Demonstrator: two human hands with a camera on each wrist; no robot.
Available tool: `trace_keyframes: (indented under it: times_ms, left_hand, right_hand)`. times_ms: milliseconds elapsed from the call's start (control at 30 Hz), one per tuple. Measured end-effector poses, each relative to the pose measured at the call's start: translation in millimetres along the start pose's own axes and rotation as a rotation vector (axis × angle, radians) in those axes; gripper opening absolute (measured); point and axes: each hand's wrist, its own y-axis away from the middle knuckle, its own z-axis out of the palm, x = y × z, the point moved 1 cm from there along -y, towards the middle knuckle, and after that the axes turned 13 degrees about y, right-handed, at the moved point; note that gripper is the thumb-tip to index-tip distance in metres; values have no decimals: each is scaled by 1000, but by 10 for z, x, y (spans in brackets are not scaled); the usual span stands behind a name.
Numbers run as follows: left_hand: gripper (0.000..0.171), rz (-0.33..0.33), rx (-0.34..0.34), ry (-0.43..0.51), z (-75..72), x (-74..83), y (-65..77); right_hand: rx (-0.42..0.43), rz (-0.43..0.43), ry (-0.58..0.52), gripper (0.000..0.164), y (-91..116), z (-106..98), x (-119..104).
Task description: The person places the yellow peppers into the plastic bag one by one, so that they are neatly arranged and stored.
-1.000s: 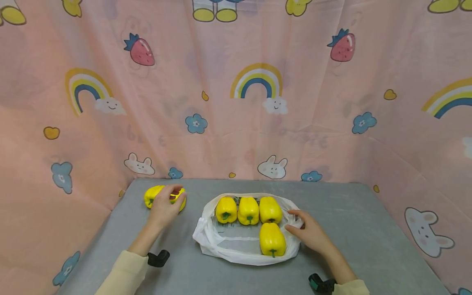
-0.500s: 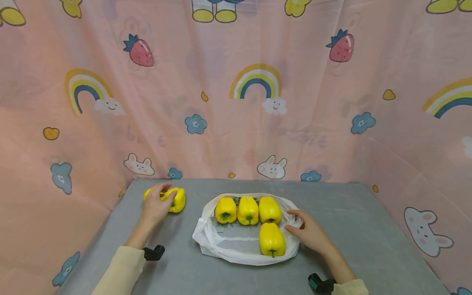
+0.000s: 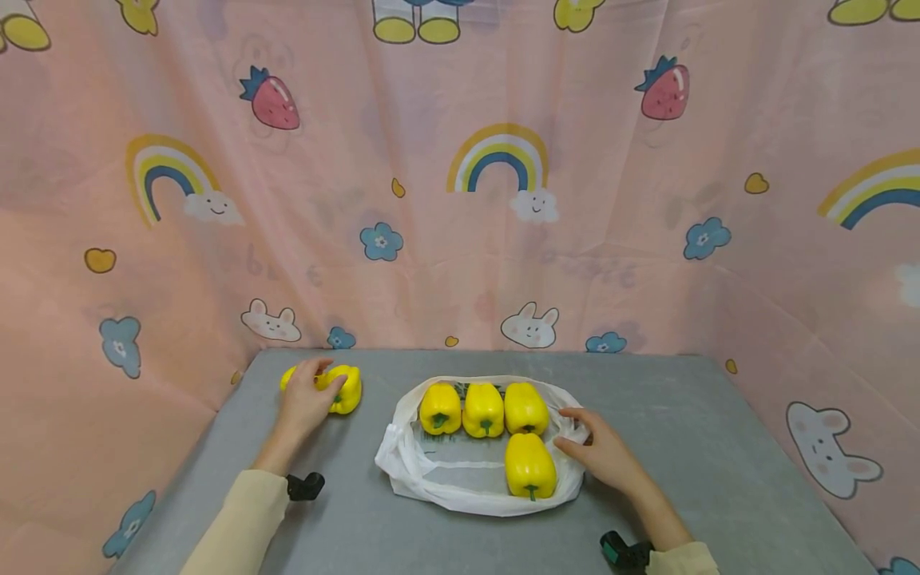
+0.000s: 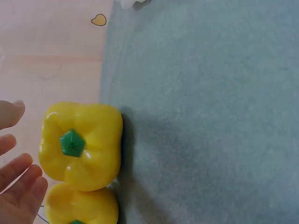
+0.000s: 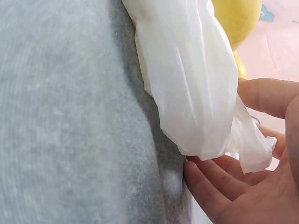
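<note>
Peppers (image 3: 348,390), two yellow ones, are set side by side at the far left of the table (image 3: 719,463), and above them the left hand (image 3: 302,403) is held with thumb and fingers apart, a spread seemingly matched to their width; whether either is touched cannot be told for certain, as one is largely covered by the hand. The side of the white bag (image 3: 470,502) is gripped between the thumb and fingers of the right hand (image 3: 602,454), presumably so that its soft wall is steadied. Inside, four more peppers (image 3: 484,411) are arranged (three in a back row, one in front at the right). Between the two groups, a low barrier is formed by the crumpled rim; behind, a pink curtain (image 3: 460,275) is hung.
</note>
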Motion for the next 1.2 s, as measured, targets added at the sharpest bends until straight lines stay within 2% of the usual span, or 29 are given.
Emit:
trace_keyframes:
  times_ms: [200,567,967,1200]
  left_hand:
    - [44,-55,6,14,59,-57,8]
    - [46,-65,2,8,79,-89,31]
    - [57,-118,-101,-56,109,-127,60]
    - [59,-106,-142,-78,127,-119,64]
  right_hand:
    - [4,5,13,57,-15,8,21]
    - [5,3,17,56,-21,11,34]
    - [6,-1,10,56,-13,-3,16]
    - [5,-5,9,56,1,-14,3]
